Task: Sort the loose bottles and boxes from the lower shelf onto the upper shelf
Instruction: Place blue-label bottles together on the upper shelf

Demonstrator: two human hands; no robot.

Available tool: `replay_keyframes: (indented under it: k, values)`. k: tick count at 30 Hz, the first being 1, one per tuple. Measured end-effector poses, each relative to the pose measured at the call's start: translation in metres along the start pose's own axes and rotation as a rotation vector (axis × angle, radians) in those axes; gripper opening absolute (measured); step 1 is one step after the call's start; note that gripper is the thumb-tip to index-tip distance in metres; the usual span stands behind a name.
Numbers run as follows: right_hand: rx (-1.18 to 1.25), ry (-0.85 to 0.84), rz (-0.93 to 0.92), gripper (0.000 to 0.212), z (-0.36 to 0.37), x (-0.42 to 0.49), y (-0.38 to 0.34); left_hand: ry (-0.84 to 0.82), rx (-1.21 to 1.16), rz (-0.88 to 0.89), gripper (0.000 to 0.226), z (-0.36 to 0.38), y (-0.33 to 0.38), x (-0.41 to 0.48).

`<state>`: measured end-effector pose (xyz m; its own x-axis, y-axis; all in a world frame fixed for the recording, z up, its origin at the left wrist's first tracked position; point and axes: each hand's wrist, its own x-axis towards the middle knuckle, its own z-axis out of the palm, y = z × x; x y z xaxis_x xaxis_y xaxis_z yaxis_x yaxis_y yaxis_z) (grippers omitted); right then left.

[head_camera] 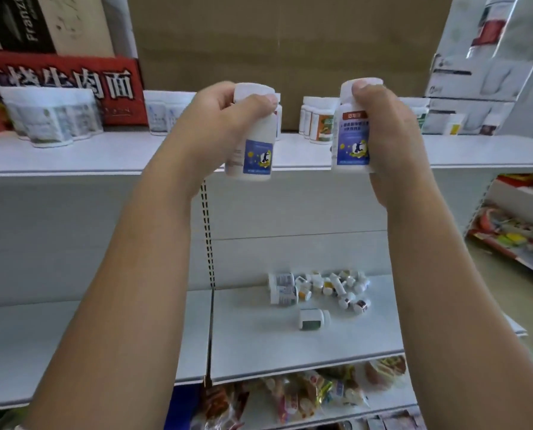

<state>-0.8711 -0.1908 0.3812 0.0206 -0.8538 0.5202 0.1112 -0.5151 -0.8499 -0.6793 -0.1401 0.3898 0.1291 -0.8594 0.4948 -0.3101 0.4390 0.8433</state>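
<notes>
Two white bottles with blue labels are held upright at the centre of the frame, level with the front edge of the upper shelf [73, 156]. The left hand [215, 125] grips the left bottle [253, 141], fingers and thumb curled round its upper body. The right hand [392, 141] grips the right bottle [350, 131] in the same manner, thumb against the cap. The two bottles are apart, not touching.

On the lower shelf [290, 352], lower centre-right of the frame, lies a pile of loose bottles [321, 288]; a single bottle [314, 319] lies on its side just in front of the pile. Standing bottles [318, 122] occupy the upper shelf between the two hands.
</notes>
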Motion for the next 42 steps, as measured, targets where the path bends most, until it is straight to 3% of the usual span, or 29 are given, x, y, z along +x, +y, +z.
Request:
replay_keyframes:
  k: [2, 6, 9, 15, 18, 23, 29, 42]
  values:
    - [-0.039, -0.034, -0.037, 0.024, 0.006, 0.021, -0.003, 0.032, 0.026, -0.01, 0.045, -0.003, 0.002, 0.02]
    - [-0.161, -0.185, -0.06, 0.018, 0.02, 0.063, 0.004, 0.03, 0.131, -0.049, 0.037, -0.011, -0.005, 0.064]
    - [-0.349, -0.318, -0.052, 0.028, 0.028, 0.093, 0.02, 0.001, 0.188, -0.094, 0.039, -0.013, -0.015, 0.092]
    - [-0.598, -0.431, 0.044, 0.031, 0.04, 0.135, 0.039, -0.041, 0.242, -0.219, 0.023, -0.014, -0.035, 0.132]
    - [-0.669, -0.419, 0.051, 0.03, 0.041, 0.143, 0.045, -0.037, 0.254, -0.26, 0.026, -0.012, -0.046, 0.14]
    - [-0.616, -0.373, 0.042, 0.05, 0.038, 0.143, 0.058, 0.074, 0.25, -0.222, 0.039, -0.014, -0.058, 0.137]
    - [-0.606, -0.384, 0.028, 0.049, 0.041, 0.142, 0.061, -0.049, 0.337, -0.234, 0.036, -0.014, -0.06, 0.129]
    - [-0.769, -0.336, -0.015, 0.053, 0.048, 0.148, 0.068, 0.057, 0.315, -0.266, 0.051, -0.016, -0.072, 0.141]
